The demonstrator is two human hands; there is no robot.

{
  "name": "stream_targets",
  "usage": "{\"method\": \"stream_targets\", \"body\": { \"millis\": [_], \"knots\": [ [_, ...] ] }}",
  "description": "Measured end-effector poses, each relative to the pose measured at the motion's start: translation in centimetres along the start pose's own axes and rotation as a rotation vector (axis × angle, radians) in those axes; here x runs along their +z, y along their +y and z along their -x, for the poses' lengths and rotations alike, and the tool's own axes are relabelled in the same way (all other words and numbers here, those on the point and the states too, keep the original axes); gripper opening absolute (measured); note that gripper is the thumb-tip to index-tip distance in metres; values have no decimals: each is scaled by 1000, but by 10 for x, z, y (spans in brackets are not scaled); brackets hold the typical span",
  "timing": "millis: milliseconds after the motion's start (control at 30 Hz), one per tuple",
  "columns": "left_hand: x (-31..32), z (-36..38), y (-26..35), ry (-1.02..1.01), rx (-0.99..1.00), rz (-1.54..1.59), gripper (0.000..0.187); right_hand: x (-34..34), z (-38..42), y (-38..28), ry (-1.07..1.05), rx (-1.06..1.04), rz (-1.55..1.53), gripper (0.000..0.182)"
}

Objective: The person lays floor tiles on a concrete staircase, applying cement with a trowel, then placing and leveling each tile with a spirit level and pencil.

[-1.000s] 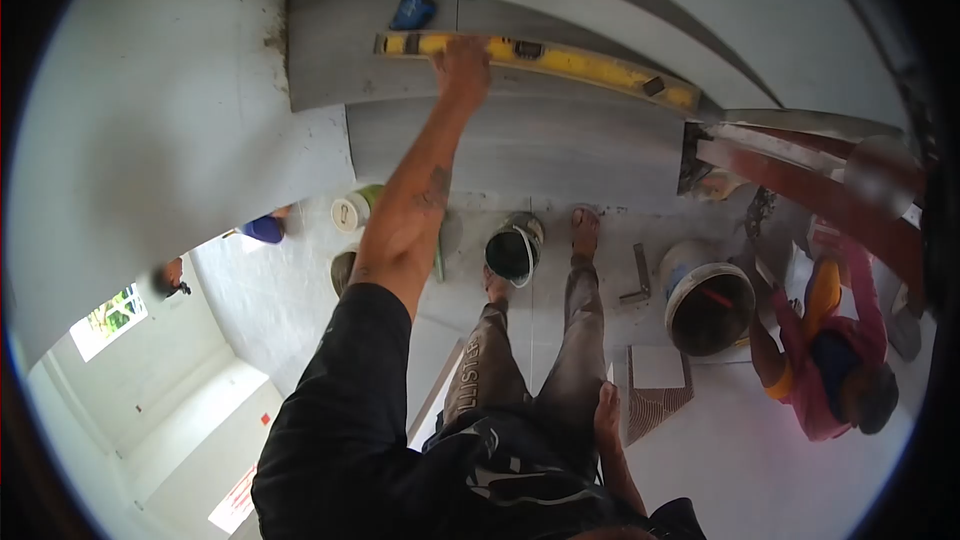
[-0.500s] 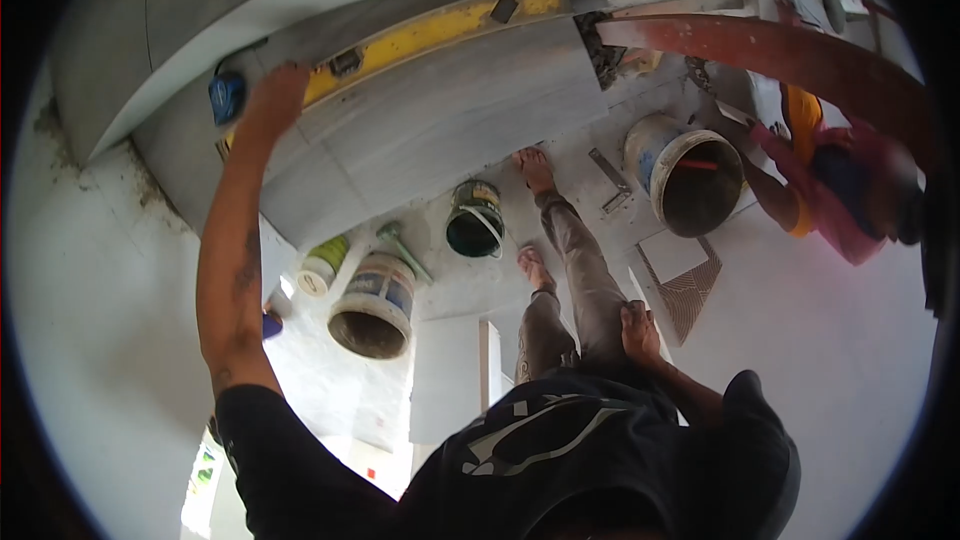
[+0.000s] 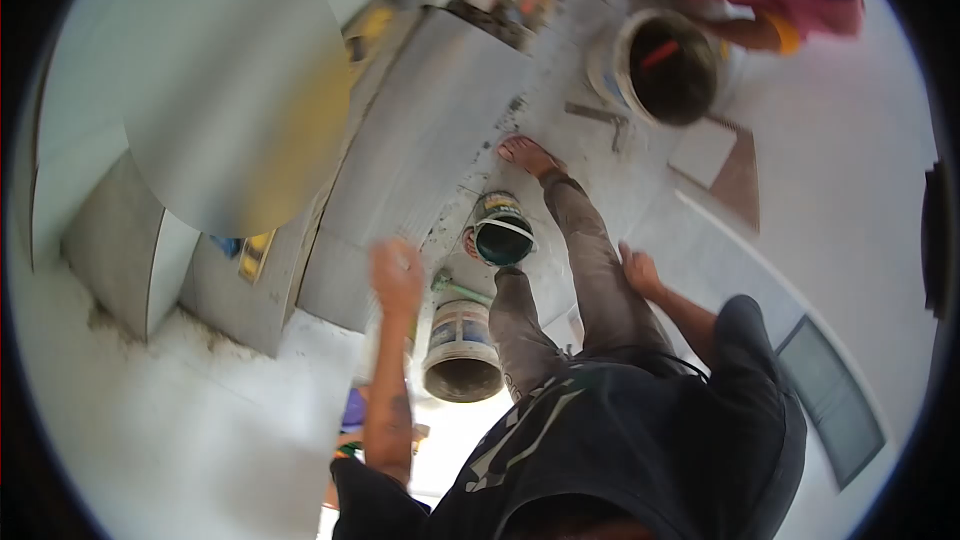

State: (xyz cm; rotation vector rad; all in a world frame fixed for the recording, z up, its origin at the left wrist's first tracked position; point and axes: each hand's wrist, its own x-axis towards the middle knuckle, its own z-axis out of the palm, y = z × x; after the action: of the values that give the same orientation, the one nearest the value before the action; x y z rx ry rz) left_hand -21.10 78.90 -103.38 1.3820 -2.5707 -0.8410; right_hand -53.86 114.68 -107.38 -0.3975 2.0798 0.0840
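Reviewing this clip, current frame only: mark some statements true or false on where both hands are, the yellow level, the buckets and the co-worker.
1. The left hand is gripping the yellow level. False: it is away from the level.
2. The right hand is beside the wearer's right thigh. True.
3. A red object shows inside the large bucket. True.
4. The co-worker is at the lower left of the picture. False: they are at the upper right.
5. The small dark bucket is near the wearer's feet. True.
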Motion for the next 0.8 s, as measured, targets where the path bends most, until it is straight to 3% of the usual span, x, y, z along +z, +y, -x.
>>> {"method": "stream_targets", "body": {
  "millis": [33, 67, 100, 133, 167, 200, 267, 300, 333, 367, 433, 500, 567, 633, 700, 733, 767, 800],
  "knots": [
    [45, 51, 8, -199, -181, -7, 36, 9, -15, 5, -61, 66, -328, 65],
    [69, 95, 22, -442, -138, -17, 48, 28, -38, 17, 21, 143, -390, 58],
    [92, 143, 34, -658, -325, 40, 50, 48, -66, 41, 130, 49, -331, 47],
    [93, 164, 63, -644, -187, 133, 51, 45, -80, 32, 161, 107, -272, 39],
    [133, 233, 37, -869, -125, 125, 48, 54, -107, 42, 165, 120, -338, 38],
    [130, 247, 60, -586, -81, 134, 44, 60, -140, 52, 169, 109, -323, 39],
    [135, 241, 80, -540, -258, -59, 38, 83, -208, 76, 171, 110, -311, 40],
    [151, 238, 77, -515, -309, -118, 37, 90, -252, 88, 328, 132, -263, 44],
    [163, 233, 70, -464, -308, -118, 34, 98, -297, 102, 477, 152, -209, 47],
    [166, 231, 60, -426, -314, -133, 31, 117, -354, 135, 614, 40, -60, 57],
    [172, 234, 37, -243, -236, -120, 27, 85, -409, 105, 572, 216, -252, 64],
    [166, 186, 60, -425, -525, -142, 22, 96, -487, 135, 746, 116, -178, 77],
    [172, 170, 69, -435, -578, -198, 22, 104, -543, 159, 832, 141, -224, 77],
    [176, 170, 68, -393, -536, -181, 22, 90, -542, 144, 726, 230, -105, 75],
    [183, 175, 68, -344, -501, -157, 22, 83, -544, 158, 667, -172, -194, 68],
    [184, 178, 69, -323, -485, -141, 22, 82, -530, 146, 682, -200, -210, 62],
    [184, 181, 70, -309, -468, -130, 23, 85, -525, 164, 496, -29, -99, 61],
    [181, 186, 72, -292, -450, -117, 23, 88, -503, 158, 437, 105, -122, 60]
  ]
}}
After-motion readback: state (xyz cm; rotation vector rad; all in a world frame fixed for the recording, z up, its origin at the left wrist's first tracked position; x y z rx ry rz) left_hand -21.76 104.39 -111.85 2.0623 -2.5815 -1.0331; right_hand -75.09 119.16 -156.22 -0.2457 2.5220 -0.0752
